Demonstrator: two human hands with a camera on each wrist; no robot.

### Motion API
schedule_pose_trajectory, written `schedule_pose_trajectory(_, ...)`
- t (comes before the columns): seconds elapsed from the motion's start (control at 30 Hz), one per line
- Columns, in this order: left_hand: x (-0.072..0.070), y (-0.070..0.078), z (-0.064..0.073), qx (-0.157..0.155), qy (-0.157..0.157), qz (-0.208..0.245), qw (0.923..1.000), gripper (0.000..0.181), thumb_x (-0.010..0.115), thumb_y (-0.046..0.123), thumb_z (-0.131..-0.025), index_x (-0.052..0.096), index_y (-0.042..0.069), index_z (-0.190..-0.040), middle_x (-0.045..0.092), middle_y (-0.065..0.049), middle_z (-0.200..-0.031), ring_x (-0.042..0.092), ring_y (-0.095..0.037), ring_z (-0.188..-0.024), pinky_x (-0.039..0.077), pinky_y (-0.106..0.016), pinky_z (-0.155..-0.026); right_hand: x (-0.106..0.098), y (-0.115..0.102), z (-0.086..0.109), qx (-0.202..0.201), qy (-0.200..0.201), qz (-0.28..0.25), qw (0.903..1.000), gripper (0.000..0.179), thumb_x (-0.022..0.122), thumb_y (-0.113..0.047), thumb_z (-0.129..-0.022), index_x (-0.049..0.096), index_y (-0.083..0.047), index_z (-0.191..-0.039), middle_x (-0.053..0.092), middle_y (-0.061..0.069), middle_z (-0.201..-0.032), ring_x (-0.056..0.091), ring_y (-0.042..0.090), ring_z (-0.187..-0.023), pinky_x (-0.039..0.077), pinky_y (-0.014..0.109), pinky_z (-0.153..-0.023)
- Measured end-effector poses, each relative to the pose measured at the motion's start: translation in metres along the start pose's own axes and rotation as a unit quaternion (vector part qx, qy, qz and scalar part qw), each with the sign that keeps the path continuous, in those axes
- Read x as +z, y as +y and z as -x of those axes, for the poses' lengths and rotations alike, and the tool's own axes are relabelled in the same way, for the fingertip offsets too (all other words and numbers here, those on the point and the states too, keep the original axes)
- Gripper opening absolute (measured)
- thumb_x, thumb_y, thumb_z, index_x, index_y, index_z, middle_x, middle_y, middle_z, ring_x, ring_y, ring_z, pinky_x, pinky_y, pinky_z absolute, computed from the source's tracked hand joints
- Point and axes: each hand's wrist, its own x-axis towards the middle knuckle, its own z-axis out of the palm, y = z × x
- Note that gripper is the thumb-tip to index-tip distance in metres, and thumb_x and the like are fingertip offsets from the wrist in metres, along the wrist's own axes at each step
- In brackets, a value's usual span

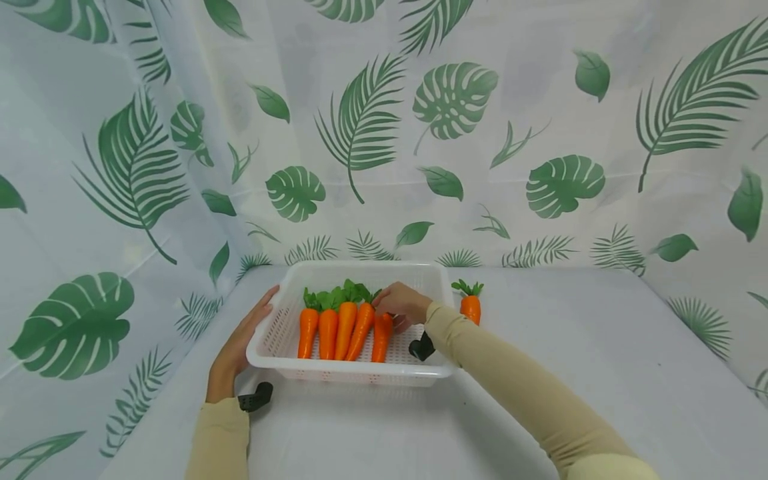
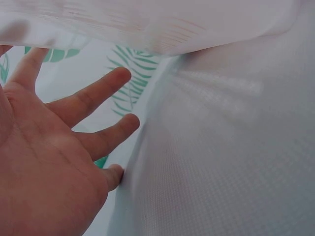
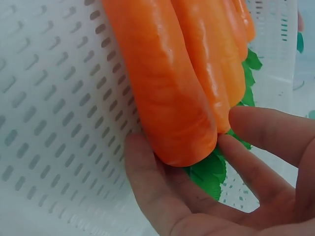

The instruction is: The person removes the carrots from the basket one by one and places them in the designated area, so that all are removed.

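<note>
Your right hand (image 1: 405, 303) curls its fingers around the leafy end of the rightmost carrot (image 1: 381, 341) in the white basket (image 1: 354, 366), frame center. Four other carrots (image 1: 327, 333) lie between it and your left hand (image 1: 241, 339). Your left hand, fingers spread and grasping nothing, is at the basket's left side. One loose carrot (image 1: 471, 309) lies outside, right of center.

White sheeting (image 1: 516, 107) w/ green leaf prints (image 1: 360, 117) hangs at back & both sides: palm fronds (image 1: 690, 110), split monstera-type lvs (image 1: 447, 100), small plain lvs (image 1: 593, 75). Pale tabletop (image 1: 570, 320) runs up to it, w/ a couple tiny dark specks (image 1: 659, 364) on R half.
</note>
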Motion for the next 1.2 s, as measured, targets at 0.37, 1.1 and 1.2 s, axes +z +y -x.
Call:
schedule_pose_trajectory(0.37, 0.001, 0.0, 0.0, -0.002, 0.003, 0.007, 1.0, 0.065, 0.038, 0.051, -0.115, 0.015, 0.035, -0.174, 0.019, -0.006, -0.177, 0.036, -0.039, -0.145, 0.043, -0.058, -0.113, 0.002, 0.001, -0.005, 0.023, 0.004, -0.033, 0.9992, 0.037, 0.068, -0.002, -0.098, 0.067, 0.006, -0.134, 0.065, 0.022, -0.129, 0.064, 0.039, -0.111, 0.057, 0.055, -0.099)
schedule_pose_trajectory(1.1, 0.002, 0.0, 0.0, 0.001, 0.002, 0.012, 0.9999, 0.065, 0.037, 0.051, -0.115, 0.015, 0.034, -0.174, 0.018, -0.007, -0.177, 0.034, -0.038, -0.147, 0.036, -0.061, -0.117, 0.003, 0.006, -0.013, 0.004, 0.015, -0.017, 0.9997, 0.033, 0.071, 0.005, -0.093, 0.069, 0.008, -0.125, 0.069, 0.019, -0.114, 0.066, 0.033, -0.097, 0.06, 0.052, -0.095)
schedule_pose_trajectory(1.2, 0.003, 0.0, 0.0, 0.0, 0.003, 0.009, 1.0, 0.065, 0.037, 0.051, -0.115, 0.015, 0.034, -0.174, 0.018, -0.007, -0.178, 0.034, -0.038, -0.146, 0.036, -0.061, -0.117, 0.002, 0.006, -0.013, 0.002, 0.018, -0.016, 0.9997, 0.033, 0.071, 0.005, -0.092, 0.069, 0.008, -0.125, 0.069, 0.019, -0.113, 0.066, 0.032, -0.095, 0.06, 0.051, -0.094)
